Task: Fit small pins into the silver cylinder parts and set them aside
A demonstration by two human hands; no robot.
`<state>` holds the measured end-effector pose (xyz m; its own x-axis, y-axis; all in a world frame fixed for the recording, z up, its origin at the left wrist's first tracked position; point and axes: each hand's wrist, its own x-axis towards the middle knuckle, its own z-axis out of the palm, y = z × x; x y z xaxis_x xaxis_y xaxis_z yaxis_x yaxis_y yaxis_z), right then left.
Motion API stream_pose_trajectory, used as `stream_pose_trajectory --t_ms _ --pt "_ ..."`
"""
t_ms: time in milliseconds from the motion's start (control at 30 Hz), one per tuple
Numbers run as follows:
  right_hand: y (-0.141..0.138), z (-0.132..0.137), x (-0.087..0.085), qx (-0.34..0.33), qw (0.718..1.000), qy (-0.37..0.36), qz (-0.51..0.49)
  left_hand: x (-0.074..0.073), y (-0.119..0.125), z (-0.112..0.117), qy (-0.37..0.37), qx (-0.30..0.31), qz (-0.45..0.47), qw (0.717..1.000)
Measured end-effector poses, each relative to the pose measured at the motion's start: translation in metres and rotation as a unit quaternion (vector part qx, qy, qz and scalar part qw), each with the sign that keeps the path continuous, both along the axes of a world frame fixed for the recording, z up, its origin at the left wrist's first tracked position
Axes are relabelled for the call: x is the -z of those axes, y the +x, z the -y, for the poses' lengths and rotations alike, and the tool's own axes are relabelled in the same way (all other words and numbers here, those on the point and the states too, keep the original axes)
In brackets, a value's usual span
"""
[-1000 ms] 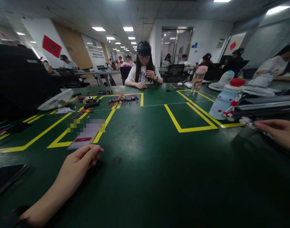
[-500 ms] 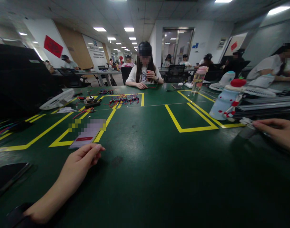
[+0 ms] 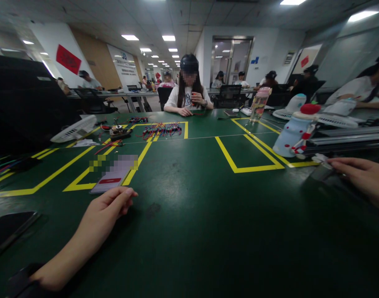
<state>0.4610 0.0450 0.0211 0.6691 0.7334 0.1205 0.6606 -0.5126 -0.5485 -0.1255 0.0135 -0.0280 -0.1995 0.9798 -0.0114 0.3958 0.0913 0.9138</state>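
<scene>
My left hand (image 3: 107, 209) rests on the green table (image 3: 195, 215) with its fingers stretched out together and holds nothing. Its fingertips lie just short of a pale card with a red stripe (image 3: 110, 179) on the yellow tape line. My right hand (image 3: 361, 178) lies at the right edge, fingers extended flat over a dark flat object (image 3: 324, 174) that I cannot make out. Its fingertips are next to a small white item (image 3: 320, 158).
A bundle of coloured wires (image 3: 161, 130) and small parts (image 3: 119, 133) lie mid-table. A white fan (image 3: 73, 129) and a black monitor back (image 3: 24, 103) stand at the left, and a dark tablet (image 3: 9, 229) lies at the near left. A spotted bottle (image 3: 293, 130) stands at the right. A person (image 3: 189, 91) sits opposite.
Almost nothing: my right hand has shifted slightly along the table edge, and my left hand stays in place.
</scene>
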Motion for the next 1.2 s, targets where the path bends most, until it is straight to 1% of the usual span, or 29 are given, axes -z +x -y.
stream_pose_trajectory --t_ms 67,133,233,333,500,700,833,900,967,1100,1200 --pt "0.001 0.001 0.008 -0.032 0.998 0.051 -0.008 0.002 -0.002 -0.001 -0.003 0.007 -0.003 1.000" --pt "0.005 0.000 0.019 -0.047 0.995 0.084 0.023 0.004 -0.004 -0.001 -0.005 0.014 -0.005 1.000" --pt "0.012 -0.003 0.034 -0.047 0.990 0.063 0.114 0.007 -0.008 -0.002 -0.009 0.022 0.000 1.000" --pt "0.016 -0.006 0.042 -0.050 0.986 0.046 0.153 0.008 -0.009 -0.001 -0.014 0.023 0.001 1.000" --pt "0.014 -0.007 0.041 -0.051 0.985 0.024 0.165 0.007 -0.007 -0.001 -0.015 0.018 0.006 1.000" --pt "0.007 -0.003 0.036 -0.058 0.988 0.028 0.139 0.004 -0.004 0.000 -0.009 0.007 0.004 1.000" --pt "0.011 -0.004 0.040 -0.065 0.986 0.059 0.140 0.002 -0.003 0.001 -0.011 0.009 0.001 1.000" --pt "0.012 -0.004 0.043 -0.057 0.986 0.076 0.134 0.002 -0.003 0.001 -0.013 0.007 0.004 1.000" --pt "0.010 -0.004 0.044 -0.048 0.987 0.076 0.134 0.003 -0.005 0.001 -0.014 0.008 0.007 1.000" --pt "0.006 -0.003 0.044 -0.046 0.983 0.066 0.166 0.006 -0.007 0.000 -0.016 0.009 0.005 1.000" --pt "0.009 -0.005 0.046 -0.045 0.977 0.055 0.199 0.006 -0.004 -0.001 -0.012 0.015 -0.007 1.000"
